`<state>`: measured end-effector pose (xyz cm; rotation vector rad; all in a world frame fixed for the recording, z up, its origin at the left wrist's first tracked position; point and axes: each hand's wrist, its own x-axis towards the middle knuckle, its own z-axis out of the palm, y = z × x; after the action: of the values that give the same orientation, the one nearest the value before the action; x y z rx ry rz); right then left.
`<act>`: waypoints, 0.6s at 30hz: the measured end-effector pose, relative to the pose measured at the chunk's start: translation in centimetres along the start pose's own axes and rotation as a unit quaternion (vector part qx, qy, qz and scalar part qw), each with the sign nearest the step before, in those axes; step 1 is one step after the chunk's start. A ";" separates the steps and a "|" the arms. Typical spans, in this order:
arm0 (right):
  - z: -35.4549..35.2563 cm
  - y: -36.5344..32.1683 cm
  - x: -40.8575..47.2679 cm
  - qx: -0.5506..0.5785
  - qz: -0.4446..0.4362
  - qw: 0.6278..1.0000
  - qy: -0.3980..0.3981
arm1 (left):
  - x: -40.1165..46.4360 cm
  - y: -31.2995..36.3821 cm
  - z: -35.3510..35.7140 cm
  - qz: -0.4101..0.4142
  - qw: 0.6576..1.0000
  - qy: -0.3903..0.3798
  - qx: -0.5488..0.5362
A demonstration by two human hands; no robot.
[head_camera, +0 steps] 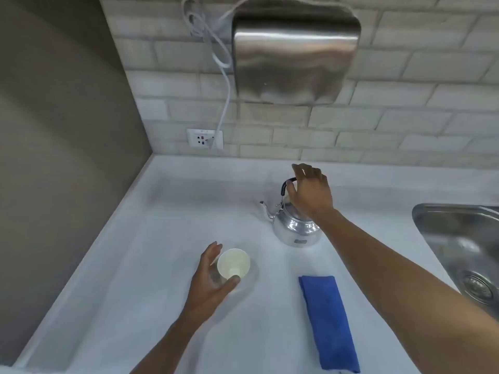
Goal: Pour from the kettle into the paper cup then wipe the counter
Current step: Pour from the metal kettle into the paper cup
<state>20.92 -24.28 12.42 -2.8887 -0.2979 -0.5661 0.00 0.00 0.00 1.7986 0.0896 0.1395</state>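
white counter [151, 265] w/ paper cup [233, 264] upright near centre, looks empty. left hand [209, 276] cups it from 9 o'clock: fingers curved & a bit spread round the far side, thumb touching the near rim. steel kettle [294, 226] sits on the counter at 1 o'clock from the cup, spout toward 9 o'clock, black handle up. right hand [310, 193] is at the handle, fingers curling over it, index raised; can't tell if grip is firm. folded blue cloth [328, 322] lies flat at 4 o'clock from the cup, apart from both. sink [453, 233] at 3 o'clock edge
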 end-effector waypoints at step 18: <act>3.2 0.6 0.9 -0.044 0.023 0.995 0.090 | 0.2 -1.9 1.5 -0.022 0.980 0.019 0.196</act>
<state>23.00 -23.99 9.77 -2.8924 -0.1834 -0.8465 0.46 -0.99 -2.21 2.1870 0.1946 0.1305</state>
